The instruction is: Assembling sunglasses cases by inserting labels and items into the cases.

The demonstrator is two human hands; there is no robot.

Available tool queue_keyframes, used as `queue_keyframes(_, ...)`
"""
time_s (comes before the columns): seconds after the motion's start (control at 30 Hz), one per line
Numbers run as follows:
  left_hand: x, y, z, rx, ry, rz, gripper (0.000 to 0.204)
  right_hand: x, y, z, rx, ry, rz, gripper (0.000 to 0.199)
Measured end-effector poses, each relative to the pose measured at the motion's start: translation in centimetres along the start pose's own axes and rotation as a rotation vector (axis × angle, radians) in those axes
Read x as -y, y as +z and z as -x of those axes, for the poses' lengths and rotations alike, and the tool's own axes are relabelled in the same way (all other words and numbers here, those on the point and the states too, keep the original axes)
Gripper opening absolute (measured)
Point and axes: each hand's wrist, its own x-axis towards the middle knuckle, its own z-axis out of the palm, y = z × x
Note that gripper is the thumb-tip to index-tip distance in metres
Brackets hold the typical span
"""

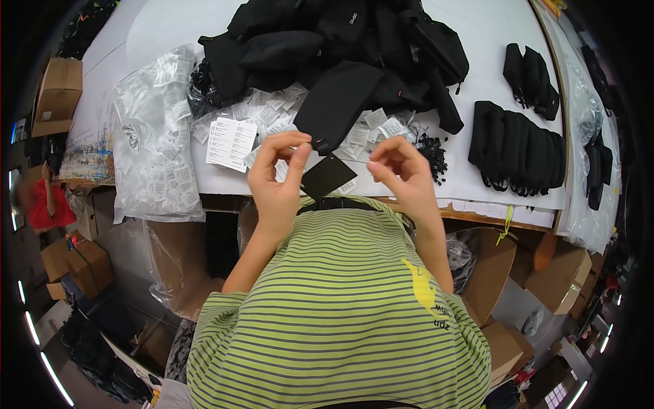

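A black fabric pouch [338,95] lies at the table's near edge, its narrow end toward me. My left hand [278,174] is closed in a pinch at that end, by a small black loop. To the right, my right hand [407,176] pinches a thin dark string with thumb and forefinger. That string runs across between the two hands. A square black hang tag [330,178] dangles below it, tilted onto one corner, in front of my belt. What exactly lies between the left fingertips is partly hidden.
Black pouches [347,31] are heaped at the back. Loose white labels [272,109] lie under and around my hands, beside a stack of printed white cards [230,143]. A clear bag of labels [157,136] stands left; black strings [430,157] and rowed pouches [518,146] lie right.
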Motion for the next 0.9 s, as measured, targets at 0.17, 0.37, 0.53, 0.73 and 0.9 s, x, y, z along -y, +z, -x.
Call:
queue_keyframes(0.17, -1.7, -0.2, 0.1, 0.053, -0.165, 0.326, 0.008, 0.8, -1.2, 0.3, 0.015, -0.091, -0.169, 0.011)
queue_keyframes(0.37, -2.5, 0.2, 0.0, 0.322, 0.02, -0.023, 0.006, 1.7, -0.3, 0.4, 0.004, -0.025, -0.281, 0.01)
queue_keyframes(0.53, -2.7, 1.3, -0.2, 0.303, 0.115, -0.163, 0.006, 0.8, 0.9, 0.4, -0.06, -0.032, -0.143, 0.013)
queue_keyframes(0.73, -2.4, 1.5, -0.4, 0.313, 0.219, -0.27, 0.005, 0.6, 0.8, 0.3, -0.069, 0.005, -0.077, 0.013)
queue_keyframes(0.9, -2.4, 1.4, -0.4, 0.347, 0.247, -0.298, 0.005, 0.9, 0.9, 0.3, -0.054, 0.022, -0.058, 0.014)
